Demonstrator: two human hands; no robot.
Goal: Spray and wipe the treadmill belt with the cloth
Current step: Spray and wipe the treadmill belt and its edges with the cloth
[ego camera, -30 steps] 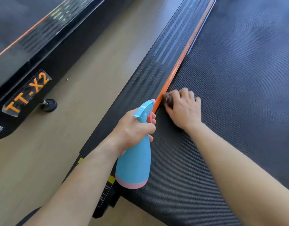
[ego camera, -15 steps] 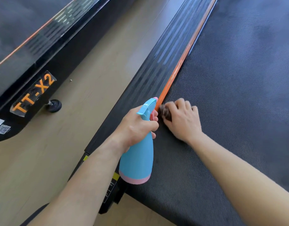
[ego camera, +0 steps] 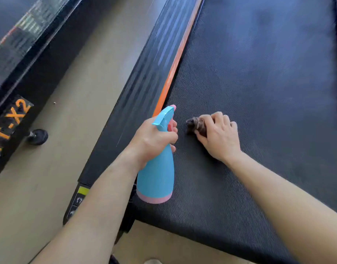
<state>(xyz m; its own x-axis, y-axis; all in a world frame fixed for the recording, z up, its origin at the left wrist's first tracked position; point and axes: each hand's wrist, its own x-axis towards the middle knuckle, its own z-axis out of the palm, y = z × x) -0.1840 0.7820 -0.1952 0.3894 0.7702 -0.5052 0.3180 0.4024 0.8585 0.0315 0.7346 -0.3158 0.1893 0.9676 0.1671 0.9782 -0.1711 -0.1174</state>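
Right hand (ego camera: 219, 137) gripping cloth (ego camera: 194, 125) on belt (ego camera: 259, 82), left hand (ego camera: 152, 139) holding spray bottle (ego camera: 156, 178) beside

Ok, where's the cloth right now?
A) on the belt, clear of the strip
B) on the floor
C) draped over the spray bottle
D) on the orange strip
A: the right hand holds the bunched cloth down on the treadmill belt, bare belt showing between it and the orange strip; the left hand grips the spray bottle.

belt (ego camera: 259, 92): matt, fine-textured rubber | spray bottle (ego camera: 156, 174): smooth, slightly glossy plastic | cloth (ego camera: 195, 125): fuzzy, bunched fabric | side rail (ego camera: 144, 88): ribbed, semi-gloss | floor (ego camera: 40, 187): smooth, matt
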